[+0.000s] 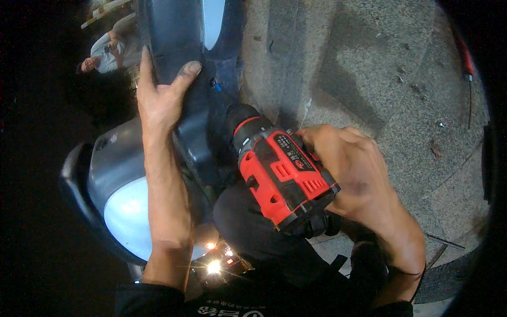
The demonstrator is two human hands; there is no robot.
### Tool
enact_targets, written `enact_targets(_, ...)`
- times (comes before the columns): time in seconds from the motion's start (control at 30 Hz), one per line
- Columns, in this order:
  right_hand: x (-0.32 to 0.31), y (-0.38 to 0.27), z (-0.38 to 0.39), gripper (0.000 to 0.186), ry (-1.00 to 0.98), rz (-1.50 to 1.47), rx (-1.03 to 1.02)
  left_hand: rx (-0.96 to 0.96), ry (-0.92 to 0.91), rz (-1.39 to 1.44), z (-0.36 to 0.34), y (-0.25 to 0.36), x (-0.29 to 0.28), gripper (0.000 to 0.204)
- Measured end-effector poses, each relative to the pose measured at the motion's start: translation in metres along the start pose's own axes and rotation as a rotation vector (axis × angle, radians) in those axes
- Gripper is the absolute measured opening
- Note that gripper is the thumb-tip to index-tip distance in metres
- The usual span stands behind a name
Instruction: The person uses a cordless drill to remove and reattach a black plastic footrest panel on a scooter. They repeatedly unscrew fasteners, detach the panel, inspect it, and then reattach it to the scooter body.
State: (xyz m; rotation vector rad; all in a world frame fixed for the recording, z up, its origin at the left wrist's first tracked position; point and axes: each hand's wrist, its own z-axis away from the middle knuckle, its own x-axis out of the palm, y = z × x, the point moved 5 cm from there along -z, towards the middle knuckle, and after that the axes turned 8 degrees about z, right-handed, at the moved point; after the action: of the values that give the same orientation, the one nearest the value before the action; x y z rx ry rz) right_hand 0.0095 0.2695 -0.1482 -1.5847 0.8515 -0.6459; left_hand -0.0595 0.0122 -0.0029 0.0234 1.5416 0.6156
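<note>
A red and black cordless drill (288, 179) is gripped in my right hand (348, 158). The drill points up and left, and its slim bit with a blue part (217, 87) meets the dark plastic panel (174, 31) of a scooter near a small recess. My left hand (161, 100) rests against that panel left of the bit, thumb and forefinger stretched apart; its other fingers are hidden. A light blue strip (213, 24) runs along the panel above my thumb.
Left of my forearm is the scooter's dark seat part (116, 153) with a light blue cover (129, 216). On the stone floor (380, 79) lie a red-handled tool (466, 58) and a thin metal rod (446, 242). A person (105, 53) is at the upper left.
</note>
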Motion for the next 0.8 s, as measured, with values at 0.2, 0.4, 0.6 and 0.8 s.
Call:
enact_targets(0.2, 0.013, 0.016, 0.009, 0.051, 0.023, -0.210, 0.099, 0.011, -0.013, -0.045, -0.001, 0.003, -0.003, 0.089)
enact_targets(0.4, 0.049, 0.042, 0.025, 0.063, 0.172, -0.504, 0.223, 0.000, -0.032, 0.043, 0.001, 0.002, 0.002, 0.080)
enact_targets(0.6, 0.041, 0.025, 0.021, 0.046, 0.159, -0.145, 0.094, -0.019, -0.021, 0.089, 0.003, 0.008, 0.005, 0.080)
enact_targets(0.8, 0.029, 0.013, 0.017, 0.053, 0.040, -0.190, 0.193, -0.050, -0.006, 0.034, 0.003, 0.005, 0.002, 0.078)
